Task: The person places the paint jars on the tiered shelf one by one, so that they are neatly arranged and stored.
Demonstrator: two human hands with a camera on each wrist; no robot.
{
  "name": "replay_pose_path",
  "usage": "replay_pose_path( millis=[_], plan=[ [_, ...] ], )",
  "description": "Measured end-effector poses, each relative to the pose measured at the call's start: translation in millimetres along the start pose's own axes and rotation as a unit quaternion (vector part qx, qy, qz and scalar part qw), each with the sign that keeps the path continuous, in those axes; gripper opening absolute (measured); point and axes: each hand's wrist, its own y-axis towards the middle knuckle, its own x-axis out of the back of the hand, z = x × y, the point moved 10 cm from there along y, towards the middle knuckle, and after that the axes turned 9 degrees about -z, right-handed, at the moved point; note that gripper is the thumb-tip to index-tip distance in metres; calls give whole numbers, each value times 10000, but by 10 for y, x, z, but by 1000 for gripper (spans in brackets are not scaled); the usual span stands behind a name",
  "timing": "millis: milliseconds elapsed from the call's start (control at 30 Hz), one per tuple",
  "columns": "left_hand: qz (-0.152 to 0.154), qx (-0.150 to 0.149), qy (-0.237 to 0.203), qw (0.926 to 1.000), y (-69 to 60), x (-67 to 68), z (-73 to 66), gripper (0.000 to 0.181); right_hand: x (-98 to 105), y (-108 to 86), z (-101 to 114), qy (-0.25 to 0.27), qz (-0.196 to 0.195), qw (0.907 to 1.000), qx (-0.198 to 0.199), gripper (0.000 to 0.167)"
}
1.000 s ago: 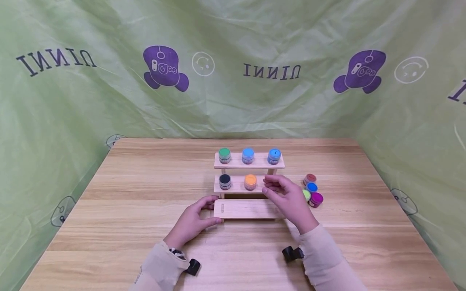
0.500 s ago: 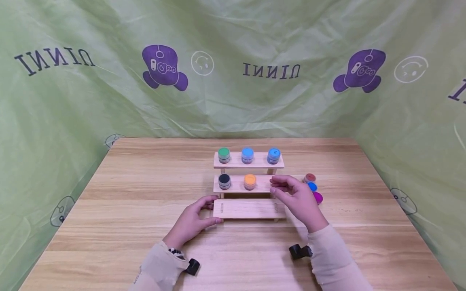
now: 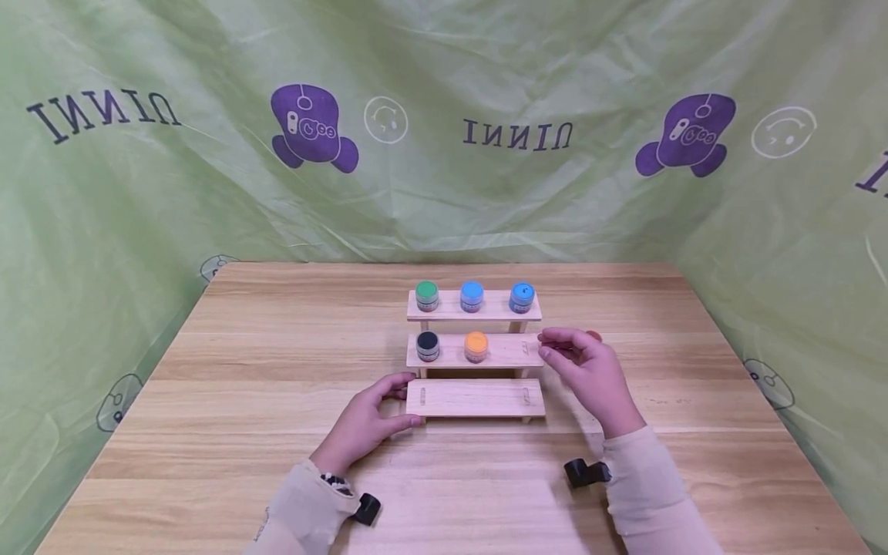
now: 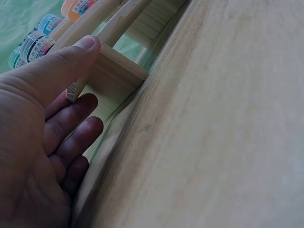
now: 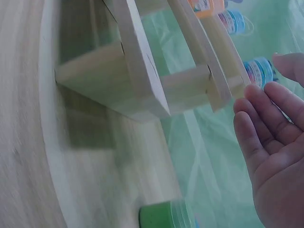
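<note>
A three-tier wooden display stand (image 3: 475, 398) stands mid-table. My left hand (image 3: 368, 422) holds the left end of its lowest shelf; in the left wrist view the thumb (image 4: 71, 61) lies on one side of the board, fingers on the other. Green (image 3: 427, 296), light blue (image 3: 472, 296) and darker blue (image 3: 522, 297) paint jars sit on the top shelf. Black (image 3: 428, 346) and orange (image 3: 475, 346) jars occupy the middle one. My right hand (image 3: 591, 378) hovers by the middle shelf's right end, holding nothing, fingers loosely bent.
Behind the right hand a brown-red jar (image 3: 593, 336) barely shows; that hand hides the jars around it. In the right wrist view a green jar (image 5: 164, 216) stands on the table (image 3: 277, 331). A green printed curtain (image 3: 430, 200) encloses the back and sides.
My right hand has drifted right, away from the middle shelf, uncovering that shelf's right end and covering most of the loose jars. My left hand stays at the lowest shelf.
</note>
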Motion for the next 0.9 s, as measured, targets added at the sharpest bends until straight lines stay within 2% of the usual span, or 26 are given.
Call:
replay_pose_path(
  millis=[200,533,767,900],
  plan=[
    [0,-43,-73,10000,8,-5,-2,66,152,41,-68,45,-166,9998,-141,30],
    [-20,-19,-6,10000,2,1,-7,66,409,42,-153,-194,-505,9977,-414,35],
    [-44,-15,-43,10000,0,14,-12,66,424,-13,-173,-290,-486,9978,-342,34],
    [16,-31,-68,10000,-4,6,-8,66,465,-67,-229,-392,-530,9969,-438,33]
  ],
)
